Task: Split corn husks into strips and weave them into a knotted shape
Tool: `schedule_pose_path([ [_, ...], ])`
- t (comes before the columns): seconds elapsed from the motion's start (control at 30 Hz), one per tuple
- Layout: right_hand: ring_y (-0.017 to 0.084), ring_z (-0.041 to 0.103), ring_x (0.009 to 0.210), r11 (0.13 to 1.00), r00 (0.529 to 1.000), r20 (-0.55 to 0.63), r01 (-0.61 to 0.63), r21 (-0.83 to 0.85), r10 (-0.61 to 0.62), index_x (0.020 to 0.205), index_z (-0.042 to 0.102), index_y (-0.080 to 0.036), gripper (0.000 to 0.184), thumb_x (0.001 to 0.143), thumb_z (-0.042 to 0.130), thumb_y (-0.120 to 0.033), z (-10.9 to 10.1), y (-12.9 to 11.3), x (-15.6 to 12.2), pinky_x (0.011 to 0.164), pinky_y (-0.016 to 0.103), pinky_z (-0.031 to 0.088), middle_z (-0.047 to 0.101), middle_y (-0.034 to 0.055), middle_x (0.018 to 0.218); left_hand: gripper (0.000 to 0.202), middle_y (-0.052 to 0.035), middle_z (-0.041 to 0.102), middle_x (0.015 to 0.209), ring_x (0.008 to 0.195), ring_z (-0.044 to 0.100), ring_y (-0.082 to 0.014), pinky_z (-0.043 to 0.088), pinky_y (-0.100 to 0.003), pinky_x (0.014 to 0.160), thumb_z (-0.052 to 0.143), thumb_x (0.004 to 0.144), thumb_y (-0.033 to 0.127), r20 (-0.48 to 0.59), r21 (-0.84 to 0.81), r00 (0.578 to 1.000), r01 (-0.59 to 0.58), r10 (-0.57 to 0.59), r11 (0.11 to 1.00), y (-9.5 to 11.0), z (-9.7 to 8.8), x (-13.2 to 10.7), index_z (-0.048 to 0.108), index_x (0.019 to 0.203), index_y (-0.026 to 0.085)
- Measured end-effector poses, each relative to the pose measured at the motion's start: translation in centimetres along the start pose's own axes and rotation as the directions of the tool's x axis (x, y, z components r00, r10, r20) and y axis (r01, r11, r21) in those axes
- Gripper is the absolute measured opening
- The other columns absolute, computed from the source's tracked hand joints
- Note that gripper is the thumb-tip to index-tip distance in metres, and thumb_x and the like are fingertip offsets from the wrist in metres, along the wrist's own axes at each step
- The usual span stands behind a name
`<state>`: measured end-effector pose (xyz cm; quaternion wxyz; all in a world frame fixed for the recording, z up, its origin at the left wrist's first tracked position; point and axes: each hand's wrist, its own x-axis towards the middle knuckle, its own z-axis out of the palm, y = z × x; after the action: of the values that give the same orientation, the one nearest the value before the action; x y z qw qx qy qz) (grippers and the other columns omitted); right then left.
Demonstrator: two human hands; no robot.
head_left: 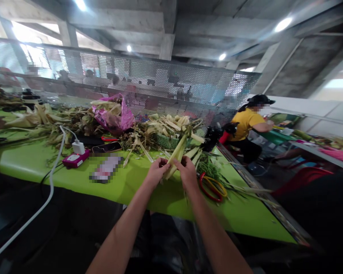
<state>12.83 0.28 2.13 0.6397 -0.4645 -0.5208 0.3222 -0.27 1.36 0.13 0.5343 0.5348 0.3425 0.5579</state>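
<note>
Both hands meet over the green table (125, 186), their fingers closed round a pale green corn husk (178, 150) whose tip points up and away. My left hand (157, 171) pinches its lower end from the left. On the other side my right hand (188, 172) grips it with thumb and fingers. Close to my right wrist lie scissors (213, 188) with red and yellow handles, by some shredded green strands (210, 167). Just beyond the husk stands a green basket (165, 140) heaped with pale husks (170, 123). The fingers partly cover the husk's lower end.
A pink plastic bag (114, 116) of husks sits among dry husks (37, 116) at the back. To the left are a purple box (76, 158) with a white plug and cable, and a phone (107, 147). A person in yellow (244, 123) sits at the right.
</note>
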Motion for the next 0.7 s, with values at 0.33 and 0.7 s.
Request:
schedule_pose_path([
  [0.33, 0.017, 0.055, 0.07, 0.992, 0.994, 0.093, 0.065, -0.104, -0.056, 0.088, 0.064, -0.018, 0.031, 0.074, 0.063, -0.046, 0.19, 0.3, -0.05, 0.067, 0.028, 0.043, 0.065, 0.0015, 0.079, 0.01, -0.0017, 0.055, 0.075, 0.072, 0.051, -0.0151, 0.041, -0.027, 0.072, 0.047, 0.08, 0.02, -0.016, 0.421, 0.999, -0.033, 0.044, 0.906, 0.28, 0.5, -0.36, 0.051, 0.088, 0.019],
  [0.7, 0.016, 0.055, 0.073, 0.999, 0.996, 0.094, 0.011, -0.04, -0.008, 0.101, 0.057, -0.019, 0.042, 0.069, 0.069, -0.045, 0.67, 0.01, -0.15, 0.067, 0.028, 0.045, 0.06, 0.0018, 0.083, 0.029, 0.0039, 0.053, 0.064, 0.054, 0.046, -0.0093, 0.039, -0.02, 0.052, 0.052, 0.064, 0.008, 0.038, 0.083, 0.995, 0.085, -0.088, 0.993, -0.23, 0.31, -0.13, 0.056, 0.091, 0.016],
])
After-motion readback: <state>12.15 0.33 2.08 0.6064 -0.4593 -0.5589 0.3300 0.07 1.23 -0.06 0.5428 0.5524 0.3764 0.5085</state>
